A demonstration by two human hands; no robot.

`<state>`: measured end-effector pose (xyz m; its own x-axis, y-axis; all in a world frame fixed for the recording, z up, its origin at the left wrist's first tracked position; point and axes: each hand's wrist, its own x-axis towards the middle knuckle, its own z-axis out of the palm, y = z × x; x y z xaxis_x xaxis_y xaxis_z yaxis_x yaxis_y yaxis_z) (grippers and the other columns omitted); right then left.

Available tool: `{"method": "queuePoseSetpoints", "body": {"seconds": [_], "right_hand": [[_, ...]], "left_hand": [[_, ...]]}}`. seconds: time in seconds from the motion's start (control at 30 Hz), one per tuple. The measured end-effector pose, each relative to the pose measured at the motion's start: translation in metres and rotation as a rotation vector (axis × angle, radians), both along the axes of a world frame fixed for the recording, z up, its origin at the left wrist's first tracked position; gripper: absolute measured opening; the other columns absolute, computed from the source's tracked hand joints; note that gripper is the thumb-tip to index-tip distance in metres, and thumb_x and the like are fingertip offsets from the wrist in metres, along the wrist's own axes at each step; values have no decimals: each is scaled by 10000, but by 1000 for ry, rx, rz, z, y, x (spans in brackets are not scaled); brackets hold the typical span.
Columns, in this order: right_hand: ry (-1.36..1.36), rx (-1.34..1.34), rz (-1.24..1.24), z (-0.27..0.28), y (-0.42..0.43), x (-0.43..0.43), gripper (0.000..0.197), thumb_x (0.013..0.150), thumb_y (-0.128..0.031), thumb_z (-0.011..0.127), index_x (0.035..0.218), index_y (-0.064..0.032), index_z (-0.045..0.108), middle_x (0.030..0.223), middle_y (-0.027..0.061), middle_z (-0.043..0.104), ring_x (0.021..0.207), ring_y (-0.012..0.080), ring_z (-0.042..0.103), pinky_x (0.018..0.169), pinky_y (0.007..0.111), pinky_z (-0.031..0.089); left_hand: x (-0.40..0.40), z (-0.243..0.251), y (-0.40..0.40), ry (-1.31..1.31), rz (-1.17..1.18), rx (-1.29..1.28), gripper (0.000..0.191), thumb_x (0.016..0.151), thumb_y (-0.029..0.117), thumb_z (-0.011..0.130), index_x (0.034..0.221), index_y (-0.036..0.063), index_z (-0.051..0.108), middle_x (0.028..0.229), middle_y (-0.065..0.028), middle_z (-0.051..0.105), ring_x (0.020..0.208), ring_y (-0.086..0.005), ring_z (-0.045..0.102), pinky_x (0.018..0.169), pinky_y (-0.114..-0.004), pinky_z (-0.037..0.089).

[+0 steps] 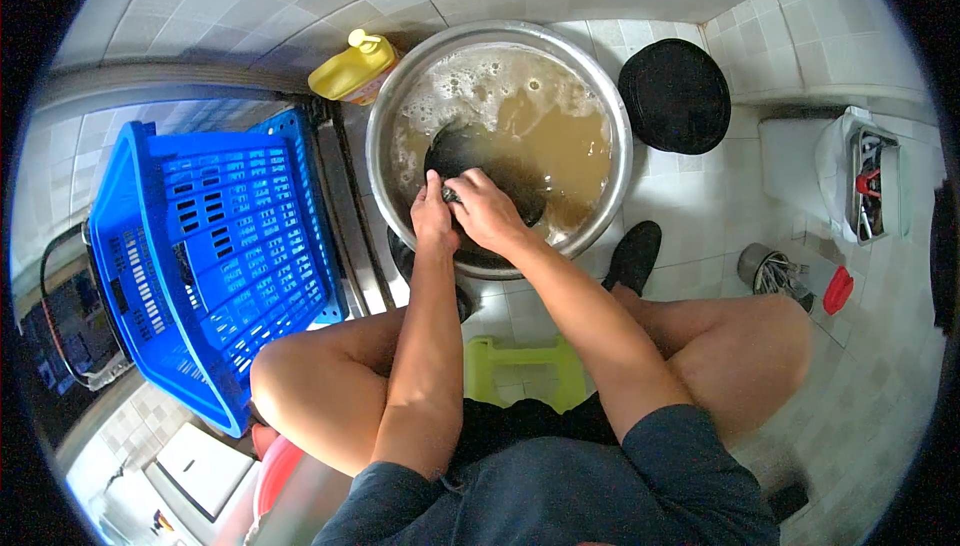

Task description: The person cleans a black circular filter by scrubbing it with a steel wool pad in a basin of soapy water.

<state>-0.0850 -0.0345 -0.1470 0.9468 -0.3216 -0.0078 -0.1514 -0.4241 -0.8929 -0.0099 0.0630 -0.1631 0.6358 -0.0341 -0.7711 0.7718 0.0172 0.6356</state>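
Before me a large round metal basin (624,163) holds cloudy brown water (574,137) with foam (480,77) along its far side. A black round dish or pan (457,147) lies tilted in it, partly under the water. My left hand (433,217) grips the near left edge of this dish, thumb upward. In the fingers of my right hand (487,208) is a small grey scouring pad (450,194), pressed close to the dish beside my left thumb. The lower part of the dish is hidden by the murky water and my hands.
A yellow pump bottle (345,73) stands left of the basin. Black round dishes (675,96), apparently stacked, sit on the tiled floor to the right. A blue plastic crate (217,246) is at left. Utensils in a metal container (761,265) lie right; a green stool (480,373) is below me.
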Motion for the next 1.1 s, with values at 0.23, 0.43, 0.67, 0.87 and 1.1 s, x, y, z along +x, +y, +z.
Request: {"method": "queuePoseSetpoints", "body": {"seconds": [0.23,0.43,0.67,0.87,1.1], "right_hand": [[66,-399,40,-34,-34,46,122,891,-148,607,916,-49,673,1025,107,608,949,308,622,791,443,527],[211,-793,25,-64,-75,61,116,828,-178,627,879,-125,718,999,45,623,996,263,622,775,463,519],[609,-906,322,-54,-96,27,227,852,-159,624,1011,-104,777,1107,79,650,1059,268,630,850,432,533],[698,-971,535,-33,-82,-18,194,846,-155,622,938,-113,787,1071,107,680,1014,269,656,793,378,565],[694,-472,782,18,-41,-22,242,801,-126,602,942,-19,766,1027,193,731,979,352,705,847,455,574]], "left_hand": [[-12,7,-9,-64,13,36,534,986,451,625,1192,-42,623,1080,-116,688,914,-223,657,806,-377,550],[-25,-15,-12,-124,75,34,449,976,417,658,1115,-10,650,963,-50,656,834,-146,583,771,-310,501],[-28,-2,-15,-150,170,100,507,950,463,677,1139,-7,643,1070,-72,662,956,-185,585,889,-346,477],[-30,-13,-14,-142,246,4,505,949,462,678,1133,-8,645,1090,-82,659,971,-184,581,913,-353,469],[-26,-20,0,-134,249,-54,490,968,438,658,1197,5,635,1130,-89,661,1025,-197,588,951,-368,462]]}}
